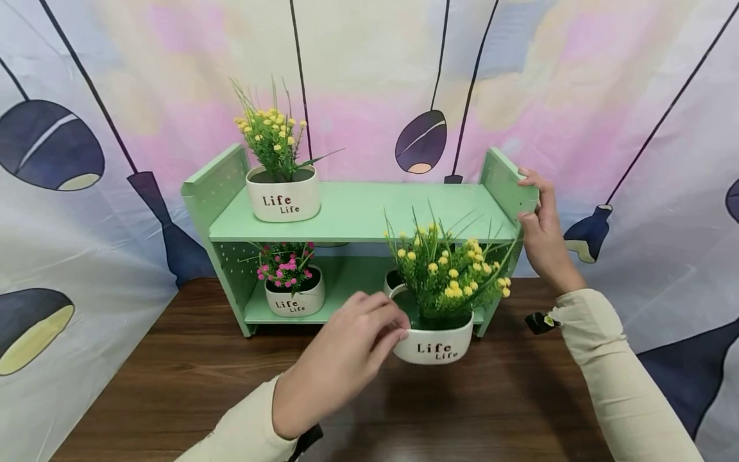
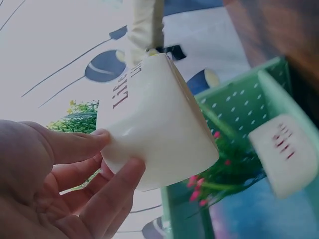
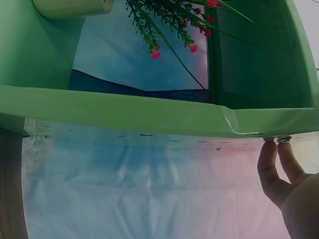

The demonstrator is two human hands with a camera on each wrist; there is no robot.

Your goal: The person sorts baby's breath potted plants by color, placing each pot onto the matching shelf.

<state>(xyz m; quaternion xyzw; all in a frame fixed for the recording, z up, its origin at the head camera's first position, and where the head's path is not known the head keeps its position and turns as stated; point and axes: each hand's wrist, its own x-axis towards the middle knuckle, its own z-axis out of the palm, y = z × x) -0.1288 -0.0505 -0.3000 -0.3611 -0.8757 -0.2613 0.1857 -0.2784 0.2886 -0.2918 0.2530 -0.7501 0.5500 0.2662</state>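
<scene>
My left hand (image 1: 346,350) pinches the left rim of a white oval flower pot (image 1: 435,346) marked "Life", planted with yellow flowers (image 1: 450,269). Held above the table, the pot is in front of the shelf's lower right part. The left wrist view shows thumb and fingers on the white pot (image 2: 154,134). At the right, my right hand (image 1: 545,237) grips the upper edge of the green shelf's side panel (image 1: 508,183). In the right wrist view, fingertips (image 3: 268,149) meet that panel; the rest of the grip is partly hidden.
A potted yellow plant (image 1: 283,202) stands at the top shelf's left. Below it sits a pot with pink flowers (image 1: 294,301). Another white pot (image 1: 392,279) on the lower right is mostly hidden. A brown wooden table (image 1: 173,372) carries the shelf before a patterned cloth.
</scene>
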